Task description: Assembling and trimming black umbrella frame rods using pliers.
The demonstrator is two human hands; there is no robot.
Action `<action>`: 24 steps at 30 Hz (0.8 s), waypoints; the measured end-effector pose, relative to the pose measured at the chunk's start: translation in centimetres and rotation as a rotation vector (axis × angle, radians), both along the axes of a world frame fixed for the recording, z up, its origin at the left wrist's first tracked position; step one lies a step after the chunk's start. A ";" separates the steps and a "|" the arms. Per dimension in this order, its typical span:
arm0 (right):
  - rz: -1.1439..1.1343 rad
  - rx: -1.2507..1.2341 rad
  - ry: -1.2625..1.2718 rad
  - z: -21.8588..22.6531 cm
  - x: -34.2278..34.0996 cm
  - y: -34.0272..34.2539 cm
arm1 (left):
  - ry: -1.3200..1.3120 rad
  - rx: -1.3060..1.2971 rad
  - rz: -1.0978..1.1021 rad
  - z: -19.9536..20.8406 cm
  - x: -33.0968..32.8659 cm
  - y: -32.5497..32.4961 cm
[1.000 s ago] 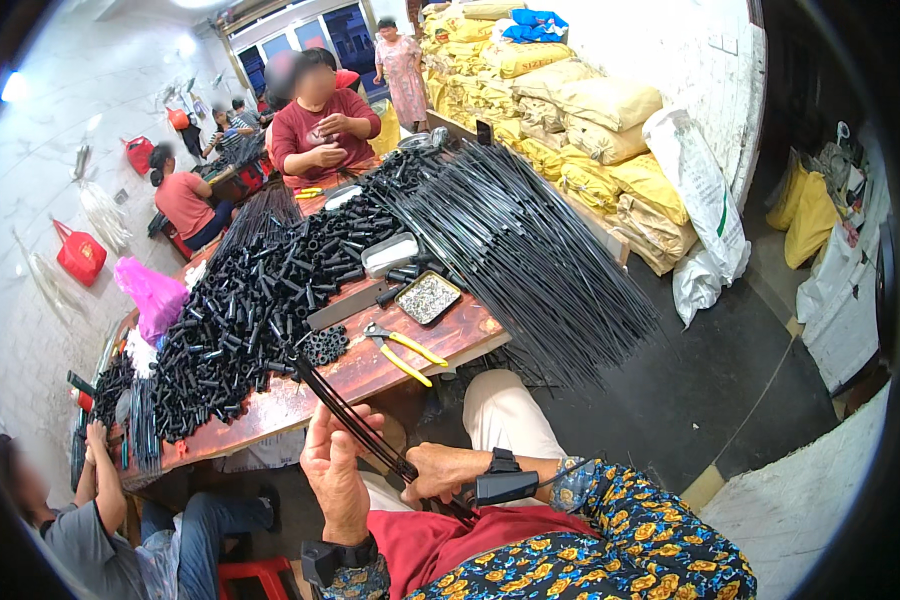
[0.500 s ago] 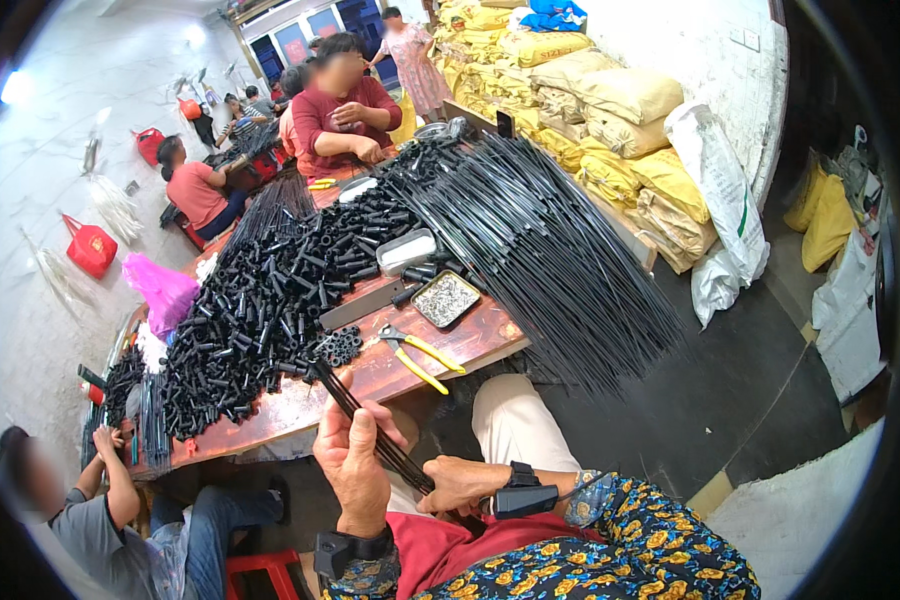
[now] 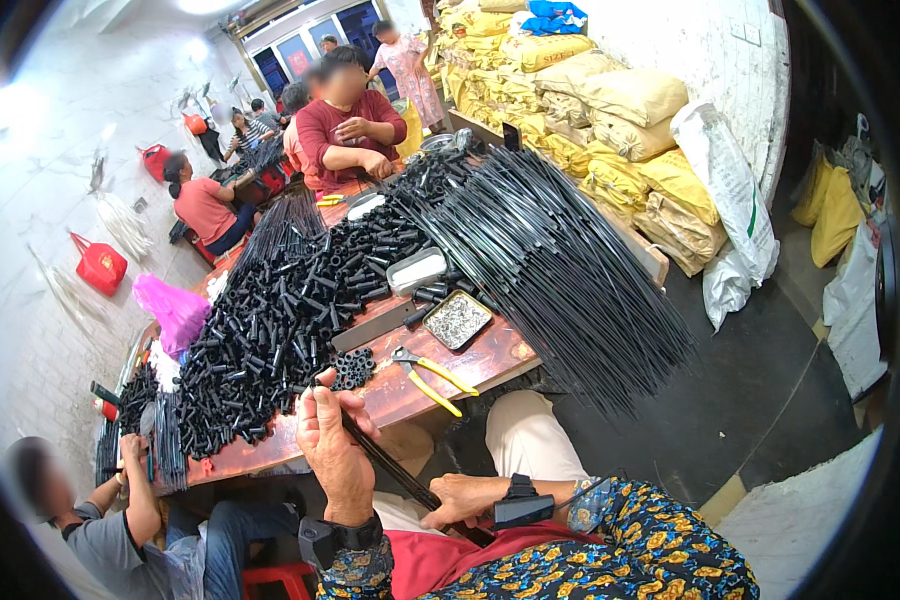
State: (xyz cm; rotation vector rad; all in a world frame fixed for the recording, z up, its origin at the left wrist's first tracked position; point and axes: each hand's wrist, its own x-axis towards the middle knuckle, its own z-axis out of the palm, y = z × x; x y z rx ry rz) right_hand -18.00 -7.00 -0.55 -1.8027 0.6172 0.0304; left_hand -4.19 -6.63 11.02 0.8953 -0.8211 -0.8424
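A bundle of thin black rods [image 3: 395, 470] slants across my lap, its upper end near the table's front edge. Around that upper end, my left hand [image 3: 335, 450] is closed, thumb and fingers pinching close to the tips. Lower down, my right hand [image 3: 458, 498] grips the same bundle near its bottom end, which passes out of sight by the red cloth on my lap. On the table just beyond my left hand sits a cluster of small black rings [image 3: 353, 369]. Yellow-handled pliers [image 3: 430, 380] rest with their jaws open at the table's edge.
A large heap of black tubular pieces [image 3: 260, 350] covers the wooden table [image 3: 515, 355]. Beside it are a flat blade [image 3: 372, 326], a tray of small metal bits [image 3: 458, 320], a white-filled tray [image 3: 416, 271] and long black rods [image 3: 570, 270]. A person [image 3: 120, 500] works at left.
My left hand has shifted slightly left, and its fingers have moved up to the bundle's top end. My right hand keeps its hold. The whole view has tilted a little.
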 end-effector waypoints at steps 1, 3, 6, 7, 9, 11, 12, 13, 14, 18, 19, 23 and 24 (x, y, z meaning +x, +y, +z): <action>0.090 -0.151 -0.009 0.4 -0.2 -0.7 | -0.013 -0.002 0.017 -0.1 0.2 -0.2; 0.129 -0.426 -0.099 1.6 -0.4 -2.0 | -0.004 -0.002 0.018 -0.1 0.2 -0.4; -0.110 -0.439 -0.299 6.3 -0.9 -4.8 | 0.011 0.008 0.034 0.0 -0.2 -0.6; -0.221 -0.324 -0.470 7.5 -0.6 -5.5 | -0.007 -0.006 0.037 -0.1 -0.1 -0.7; -0.371 -0.157 -0.680 9.7 0.6 -5.8 | -0.025 -0.026 0.038 -0.3 0.1 -0.9; -0.516 0.014 -0.892 10.7 1.8 -5.9 | -0.015 -0.054 -0.047 -0.5 0.2 -0.9; -0.539 0.034 -0.889 10.9 2.3 -5.9 | -0.017 -0.058 -0.049 -0.3 -0.2 -1.0; -0.562 0.053 -0.887 11.0 2.6 -5.9 | 0.031 -0.053 0.015 0.0 -1.0 -1.1; -0.559 0.051 -0.890 11.0 2.7 -6.0 | 0.079 -0.047 0.081 0.3 -1.4 -1.2; -0.506 -0.343 -0.835 10.5 3.1 -6.3 | 0.044 -0.065 -0.029 -0.5 0.3 -0.7; -0.500 -0.353 -0.813 10.6 3.1 -6.4 | 0.051 -0.048 -0.023 -0.4 0.3 -0.7; -0.512 -0.376 -0.789 11.6 3.2 -6.5 | 0.095 -0.039 0.002 -0.6 0.6 -1.0; -0.511 -0.376 -0.790 11.9 3.3 -6.6 | 0.116 -0.047 0.019 -0.7 0.7 -1.2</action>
